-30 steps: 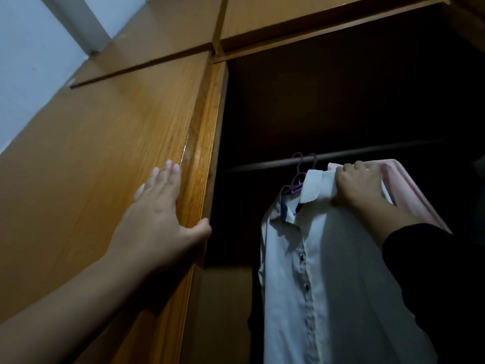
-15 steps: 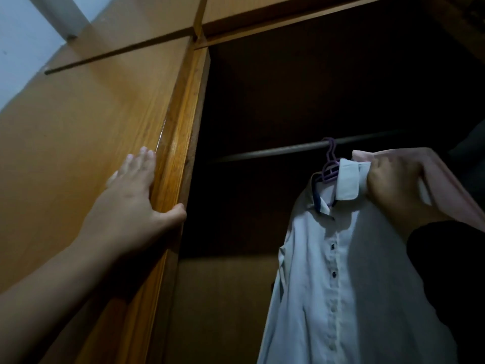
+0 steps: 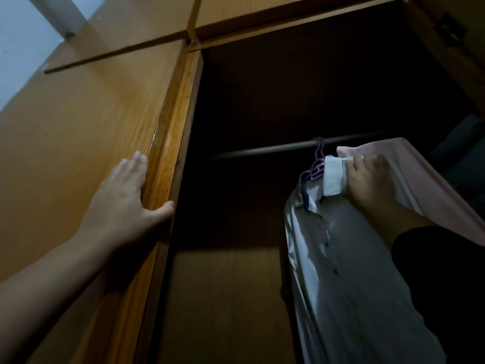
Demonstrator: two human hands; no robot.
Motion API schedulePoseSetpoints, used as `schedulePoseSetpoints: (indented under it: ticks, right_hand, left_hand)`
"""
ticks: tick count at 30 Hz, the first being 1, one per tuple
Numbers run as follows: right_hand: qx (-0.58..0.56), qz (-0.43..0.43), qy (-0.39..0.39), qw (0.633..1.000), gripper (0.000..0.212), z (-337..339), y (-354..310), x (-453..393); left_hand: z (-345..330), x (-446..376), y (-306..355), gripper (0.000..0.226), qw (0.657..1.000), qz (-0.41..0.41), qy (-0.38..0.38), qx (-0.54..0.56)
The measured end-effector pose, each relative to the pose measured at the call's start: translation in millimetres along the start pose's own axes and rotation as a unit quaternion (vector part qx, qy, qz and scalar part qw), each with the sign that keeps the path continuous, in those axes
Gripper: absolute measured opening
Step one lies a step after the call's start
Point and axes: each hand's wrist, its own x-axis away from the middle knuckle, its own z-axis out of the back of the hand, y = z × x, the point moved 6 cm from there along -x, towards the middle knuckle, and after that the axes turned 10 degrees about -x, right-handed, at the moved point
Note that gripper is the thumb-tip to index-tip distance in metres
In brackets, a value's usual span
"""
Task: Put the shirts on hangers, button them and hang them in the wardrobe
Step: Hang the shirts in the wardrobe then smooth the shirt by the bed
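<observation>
A white buttoned shirt hangs on a purple hanger, whose hook reaches the metal rail inside the dark wardrobe. My right hand grips the shirt at its collar, fingers curled over the top. A pink shirt lies draped behind and over my right wrist. My left hand rests flat on the wooden wardrobe door, fingers straight, thumb hooked round its edge.
The wardrobe's open compartment is dark, with a wooden back panel below the rail. Dark clothes hang at the far right. A hinge sits on the right frame. A pale wall shows at the upper left.
My right hand has carried the shirt and hanger to the right and up, bringing the hook to the rail. My left hand stays on the door edge.
</observation>
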Motion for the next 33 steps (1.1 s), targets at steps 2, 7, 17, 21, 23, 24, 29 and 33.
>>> schedulePoseSetpoints:
  ticks: [2,7,17,21,23,24,29,33]
  right_hand:
    - [-0.002,0.007,-0.025,1.000,0.046,-1,-6,4]
    - [-0.065,0.021,-0.084,0.994,0.055,25,-32,22]
    - [-0.292,0.032,-0.111,0.949,0.066,143,-111,94]
    - [-0.382,0.025,-0.137,0.914,0.065,203,-162,135]
    - [-0.416,0.028,-0.158,0.895,0.065,236,-197,159]
    - [-0.432,0.031,-0.171,0.885,0.065,252,-216,172]
    - [-0.511,0.073,-0.247,0.820,0.067,332,-321,236]
    - [-0.587,0.111,-0.302,0.743,0.067,395,-403,283]
  left_hand:
    - [1,1,1,0.104,1.000,0.005,-0.004,-0.015]
    - [16,8,5,0.090,0.998,0.003,-0.053,-0.039]
    - [85,75,-6,0.081,0.988,-0.015,-0.114,-0.108]
    - [118,110,-34,0.083,0.974,-0.005,-0.155,-0.166]
    - [139,132,-55,0.082,0.965,0.000,-0.175,-0.193]
    - [150,143,-67,0.082,0.961,0.004,-0.185,-0.206]
    - [216,211,-131,0.083,0.934,0.032,-0.240,-0.262]
    - [271,267,-181,0.093,0.898,0.074,-0.291,-0.323]
